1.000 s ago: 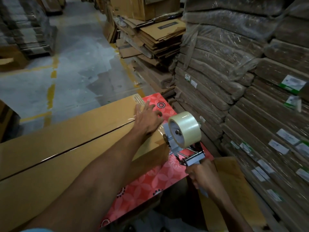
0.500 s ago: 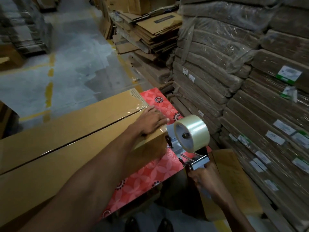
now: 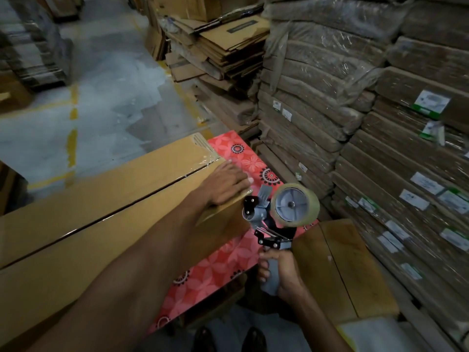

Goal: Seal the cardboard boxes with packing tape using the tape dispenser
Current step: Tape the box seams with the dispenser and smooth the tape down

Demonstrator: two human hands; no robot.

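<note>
A long brown cardboard box (image 3: 88, 212) lies on a table covered in a red flowered cloth (image 3: 223, 260). Its two top flaps meet in a dark seam, and clear tape shines over the right end. My left hand (image 3: 227, 182) lies flat on that taped right end, fingers straight, reaching the box's edge. My right hand (image 3: 279, 271) grips the grey handle of the tape dispenser (image 3: 274, 214). The dispenser stands just off the box's right end, its roll of clear tape (image 3: 295, 204) facing me, its front roller close to the box's end face.
Tall stacks of wrapped, labelled flat cartons (image 3: 380, 148) rise close on the right. Loose flattened boxes (image 3: 223, 49) are piled behind. A brown board (image 3: 340, 270) lies below the dispenser. Grey floor with yellow lines (image 3: 73, 138) opens to the left. My shoes (image 3: 228, 339) show below.
My left hand slid from the box top toward its right edge and flattened over the tape. The dispenser dropped down past the box's end and turned its roll toward me.
</note>
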